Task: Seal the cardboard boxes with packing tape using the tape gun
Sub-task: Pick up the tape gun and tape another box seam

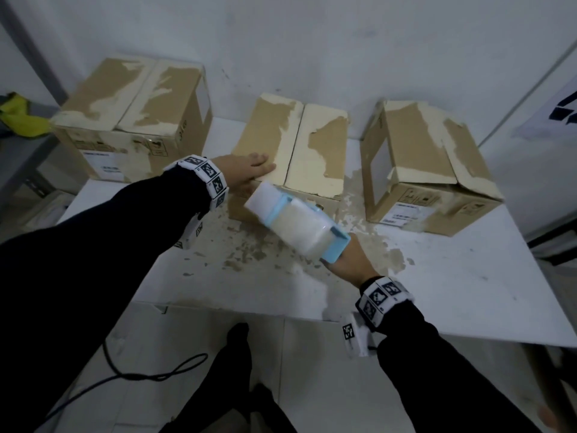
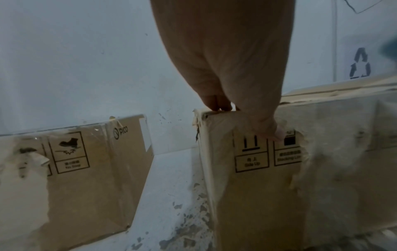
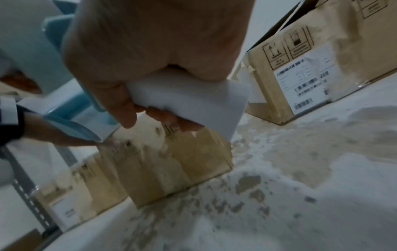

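Observation:
Three worn cardboard boxes stand in a row on a white table [image 1: 452, 285]. On the middle box [image 1: 312, 145] both top flaps lie down with a dark seam between them. My left hand [image 1: 256, 170] rests on that box's near left corner, fingers flat on top [image 2: 217, 103], thumb down the front face. My right hand [image 1: 346, 257] grips the white handle [image 3: 193, 101] of a light blue tape gun [image 1: 296, 226]. The gun hangs in front of the middle box [image 3: 182, 161], its head near the box's front top edge. Whether the gun touches the box I cannot tell.
The left box [image 1: 134, 98] stands against the wall. The right box [image 1: 421, 157] has a ragged top flap lifted at its near edge. Brown paper scraps [image 1: 249, 245] stick to the tabletop. A yellow cloth [image 1: 22, 117] lies on a shelf at left; a black cable [image 1: 140, 373] crosses the floor.

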